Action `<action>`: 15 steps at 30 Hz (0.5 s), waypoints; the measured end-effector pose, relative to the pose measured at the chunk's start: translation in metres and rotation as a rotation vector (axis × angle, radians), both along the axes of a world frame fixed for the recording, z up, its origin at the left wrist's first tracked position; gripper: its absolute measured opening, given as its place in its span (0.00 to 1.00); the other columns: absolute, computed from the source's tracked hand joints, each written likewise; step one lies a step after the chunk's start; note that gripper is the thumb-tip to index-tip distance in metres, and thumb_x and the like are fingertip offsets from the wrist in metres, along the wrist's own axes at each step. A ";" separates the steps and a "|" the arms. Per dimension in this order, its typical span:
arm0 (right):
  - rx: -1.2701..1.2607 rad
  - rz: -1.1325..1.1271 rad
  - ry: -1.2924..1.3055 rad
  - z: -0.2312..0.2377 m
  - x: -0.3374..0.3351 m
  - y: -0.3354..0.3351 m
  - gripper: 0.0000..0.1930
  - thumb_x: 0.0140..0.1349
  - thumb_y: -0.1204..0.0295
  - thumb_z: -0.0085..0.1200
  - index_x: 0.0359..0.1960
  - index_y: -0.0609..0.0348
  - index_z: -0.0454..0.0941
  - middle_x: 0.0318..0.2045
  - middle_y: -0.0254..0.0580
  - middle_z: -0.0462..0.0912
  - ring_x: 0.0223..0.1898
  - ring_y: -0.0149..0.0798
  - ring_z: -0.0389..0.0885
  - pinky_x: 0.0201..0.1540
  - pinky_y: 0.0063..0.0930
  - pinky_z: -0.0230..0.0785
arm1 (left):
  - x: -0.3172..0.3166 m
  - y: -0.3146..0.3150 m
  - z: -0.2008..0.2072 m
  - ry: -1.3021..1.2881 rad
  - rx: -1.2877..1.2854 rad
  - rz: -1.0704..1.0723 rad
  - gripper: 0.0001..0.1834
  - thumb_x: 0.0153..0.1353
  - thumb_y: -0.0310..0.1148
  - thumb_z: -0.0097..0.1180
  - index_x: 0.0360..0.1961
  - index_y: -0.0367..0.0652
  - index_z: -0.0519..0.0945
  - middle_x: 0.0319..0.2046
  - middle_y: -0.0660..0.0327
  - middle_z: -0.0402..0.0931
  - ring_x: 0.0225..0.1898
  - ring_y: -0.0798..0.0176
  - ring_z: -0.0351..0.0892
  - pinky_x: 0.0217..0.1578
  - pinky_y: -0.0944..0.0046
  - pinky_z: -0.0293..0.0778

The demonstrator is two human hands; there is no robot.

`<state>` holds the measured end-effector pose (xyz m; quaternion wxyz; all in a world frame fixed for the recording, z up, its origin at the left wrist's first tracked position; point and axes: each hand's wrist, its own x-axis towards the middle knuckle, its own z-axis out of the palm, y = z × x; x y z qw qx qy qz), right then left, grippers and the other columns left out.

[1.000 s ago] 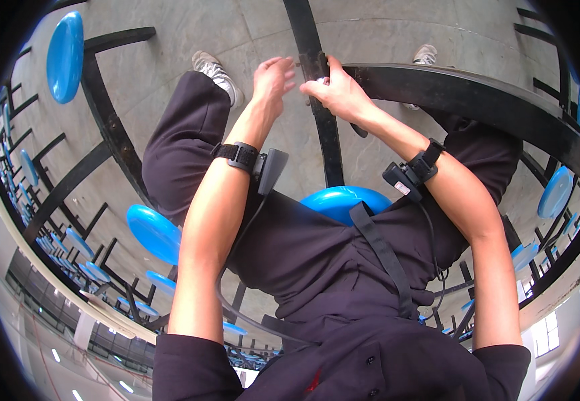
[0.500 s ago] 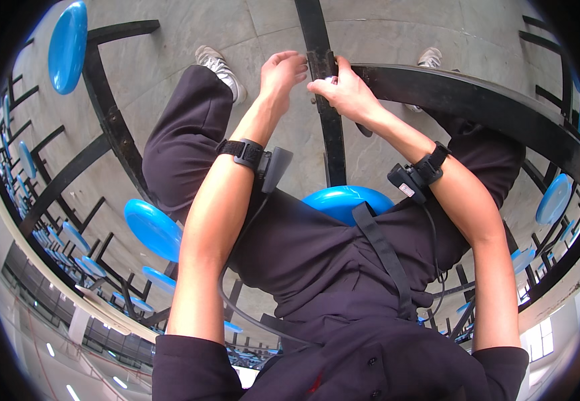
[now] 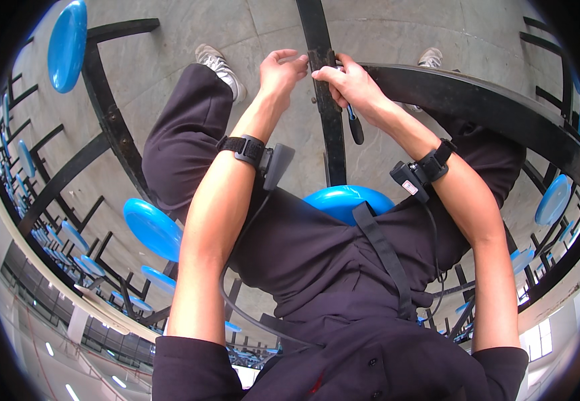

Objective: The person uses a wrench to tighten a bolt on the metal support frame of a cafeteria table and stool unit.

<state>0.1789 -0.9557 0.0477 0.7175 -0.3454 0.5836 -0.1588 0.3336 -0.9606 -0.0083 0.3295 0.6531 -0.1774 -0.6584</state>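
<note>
Right hand (image 3: 358, 87) clamps tool (image 3: 355, 127) at right edge of bar (image 3: 333, 144), likely for leverage. Left hand (image 3: 280, 75) curls opposite; grip unclear.

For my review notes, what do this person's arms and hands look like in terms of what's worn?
The left hand and right hand are gloveless; the dark sleeves are short. A black left strap carries a dark-grey wedge-shaped device; a black right strap carries a boxy black device with a white label. Each device has a dark cable.
</note>
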 end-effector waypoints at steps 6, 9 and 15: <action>-0.001 0.010 0.023 0.004 0.001 -0.001 0.23 0.52 0.62 0.54 0.43 0.66 0.65 0.14 0.31 0.65 0.15 0.24 0.63 0.19 0.19 0.56 | 0.001 0.004 -0.007 -0.055 -0.077 -0.013 0.17 0.55 0.23 0.56 0.43 0.34 0.65 0.35 0.53 0.74 0.35 0.61 0.76 0.38 0.65 0.74; 0.001 0.010 0.038 0.001 0.002 -0.001 0.23 0.52 0.62 0.53 0.44 0.66 0.65 0.14 0.31 0.65 0.15 0.25 0.62 0.19 0.19 0.56 | 0.004 0.006 -0.013 -0.060 -0.170 -0.038 0.17 0.55 0.25 0.56 0.43 0.34 0.65 0.34 0.54 0.74 0.35 0.62 0.76 0.37 0.66 0.74; 0.001 -0.019 0.019 -0.003 -0.001 0.000 0.22 0.52 0.62 0.53 0.42 0.66 0.66 0.16 0.31 0.66 0.16 0.25 0.63 0.20 0.19 0.57 | -0.001 0.003 -0.008 0.017 0.048 0.007 0.15 0.59 0.37 0.55 0.39 0.36 0.70 0.32 0.60 0.74 0.34 0.67 0.75 0.38 0.68 0.73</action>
